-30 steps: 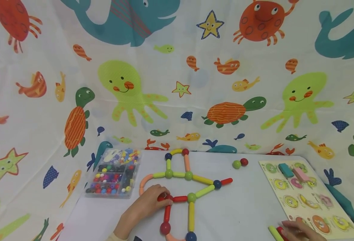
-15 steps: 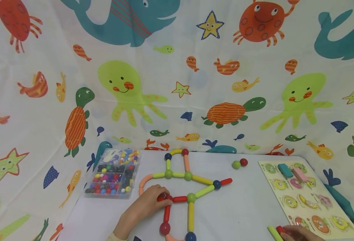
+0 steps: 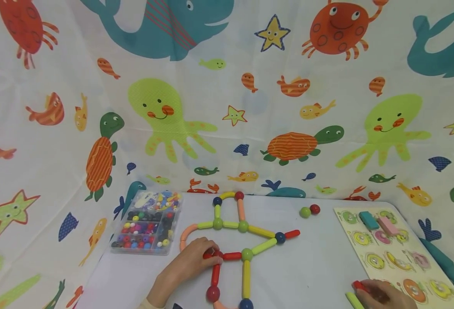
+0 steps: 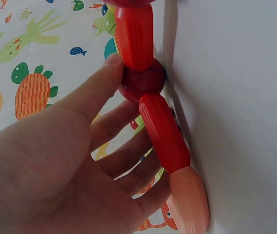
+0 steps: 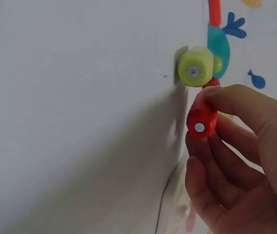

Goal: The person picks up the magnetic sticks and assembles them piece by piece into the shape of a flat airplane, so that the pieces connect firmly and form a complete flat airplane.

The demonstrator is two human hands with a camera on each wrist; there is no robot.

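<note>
- Head view: the left hand (image 3: 193, 259) rests on the white table (image 3: 311, 266), fingertips on a red ball (image 3: 216, 254) within the stick-and-ball figure (image 3: 242, 240). The right hand (image 3: 385, 292) grips a red stick (image 3: 359, 285) at the table's near right corner, beside a green stick (image 3: 353, 299) and the peg puzzle board (image 3: 394, 253). A bead box (image 3: 147, 223) sits to the left.
- Left wrist view: thumb and curled fingers (image 4: 114, 126) pinch the red ball (image 4: 142, 82) between two red sticks.
- Right wrist view: thumb and fingers (image 5: 235, 105) hold the red stick (image 5: 201, 117) just beside the green stick (image 5: 194, 66).
</note>
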